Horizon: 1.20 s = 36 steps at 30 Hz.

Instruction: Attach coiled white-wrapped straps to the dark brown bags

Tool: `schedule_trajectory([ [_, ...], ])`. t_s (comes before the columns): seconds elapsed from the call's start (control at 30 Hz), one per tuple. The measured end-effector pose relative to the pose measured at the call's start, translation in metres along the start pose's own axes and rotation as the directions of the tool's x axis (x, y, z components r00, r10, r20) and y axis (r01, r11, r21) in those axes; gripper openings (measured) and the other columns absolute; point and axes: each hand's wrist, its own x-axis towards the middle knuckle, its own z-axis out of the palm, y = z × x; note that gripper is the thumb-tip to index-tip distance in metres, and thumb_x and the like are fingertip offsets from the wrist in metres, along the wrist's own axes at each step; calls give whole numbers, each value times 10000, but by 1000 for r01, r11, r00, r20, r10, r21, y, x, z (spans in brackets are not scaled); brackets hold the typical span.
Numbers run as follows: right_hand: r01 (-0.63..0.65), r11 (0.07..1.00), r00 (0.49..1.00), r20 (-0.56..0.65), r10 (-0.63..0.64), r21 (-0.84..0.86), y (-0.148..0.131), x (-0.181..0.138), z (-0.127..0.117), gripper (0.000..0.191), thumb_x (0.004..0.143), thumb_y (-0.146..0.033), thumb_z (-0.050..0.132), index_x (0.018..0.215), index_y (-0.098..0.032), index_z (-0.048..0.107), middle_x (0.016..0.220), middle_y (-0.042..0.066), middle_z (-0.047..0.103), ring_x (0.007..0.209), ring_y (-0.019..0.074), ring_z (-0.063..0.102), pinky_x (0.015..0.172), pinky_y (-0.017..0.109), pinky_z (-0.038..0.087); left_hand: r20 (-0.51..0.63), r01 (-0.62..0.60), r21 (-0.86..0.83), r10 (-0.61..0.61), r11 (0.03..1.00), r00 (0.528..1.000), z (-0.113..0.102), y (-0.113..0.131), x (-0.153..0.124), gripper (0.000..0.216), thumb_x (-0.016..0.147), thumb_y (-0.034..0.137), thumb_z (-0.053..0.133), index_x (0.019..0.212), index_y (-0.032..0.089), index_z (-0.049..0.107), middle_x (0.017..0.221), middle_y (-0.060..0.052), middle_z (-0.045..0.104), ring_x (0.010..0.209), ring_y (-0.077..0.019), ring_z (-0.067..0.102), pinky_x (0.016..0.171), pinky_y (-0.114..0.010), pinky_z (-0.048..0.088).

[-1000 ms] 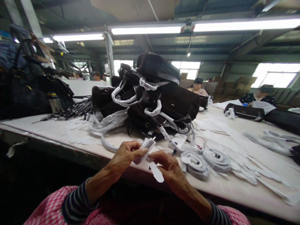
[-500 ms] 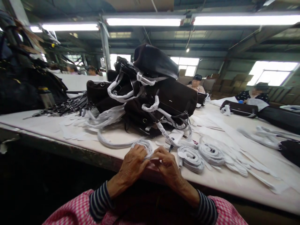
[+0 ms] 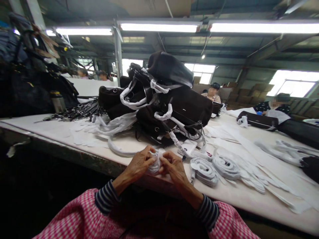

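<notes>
My left hand (image 3: pixel 139 162) and my right hand (image 3: pixel 173 166) meet at the table's near edge, both closed on a small white-wrapped strap coil (image 3: pixel 155 162) held between the fingertips. The coil sits just above the white table (image 3: pixel 82 142). Behind the hands rises a pile of dark brown handbags (image 3: pixel 161 99) whose handles are wound in white wrap. To the right of my right hand lie two finished white coils (image 3: pixel 205 170) flat on the table.
Loose white strips (image 3: pixel 256 172) spread across the table's right side. A bunch of black straps (image 3: pixel 74 113) and a metal flask (image 3: pixel 57 102) lie at the left. Other people work at the far side, near another dark bag (image 3: pixel 259 120).
A second ago my hands held a wrapped strap end with a loose white strip hanging down. The strip has since been wound in, and both hands now press on a compact coil.
</notes>
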Motion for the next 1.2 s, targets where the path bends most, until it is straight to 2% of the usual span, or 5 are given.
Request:
schedule_trajectory([
  [0.13,-48,995,998,43,52,-90,-2,9,1,371,815,-543,673,770,-183,596,564,-19,589,459,119,522,472,228,396,-36,16,-54,-18,998,999,3,-6,13,235,745,408,608,685,182,589,654,-3,592,649,-168,533,619,-270,384],
  [0.37,-135,929,981,85,174,-344,-20,25,7,151,686,-200,609,538,-169,607,502,-8,551,505,119,492,500,241,327,-117,152,-224,-181,963,976,5,-16,23,329,671,509,590,688,182,557,595,5,574,519,-134,493,525,-252,363],
  [0.6,-257,923,963,4,269,-288,-21,31,12,144,663,-240,639,538,-174,613,484,-27,513,489,119,457,490,245,335,-109,150,-319,-194,936,975,5,-5,15,348,636,496,667,715,169,579,614,25,588,547,-106,508,567,-230,406],
  [0.9,-153,950,988,-35,150,-271,-7,27,12,209,699,-318,631,561,-166,595,527,-17,512,511,109,426,492,246,275,-110,154,-373,-208,915,972,3,-3,8,398,662,525,736,755,192,540,633,22,629,603,-125,565,594,-220,437],
  [1.2,25,934,998,-51,-46,-358,4,21,11,315,792,-403,661,605,-151,627,597,13,561,597,139,486,545,258,328,68,220,-343,-210,913,975,-10,-5,20,325,608,398,786,774,137,684,639,-13,655,561,-124,538,527,-217,376],
])
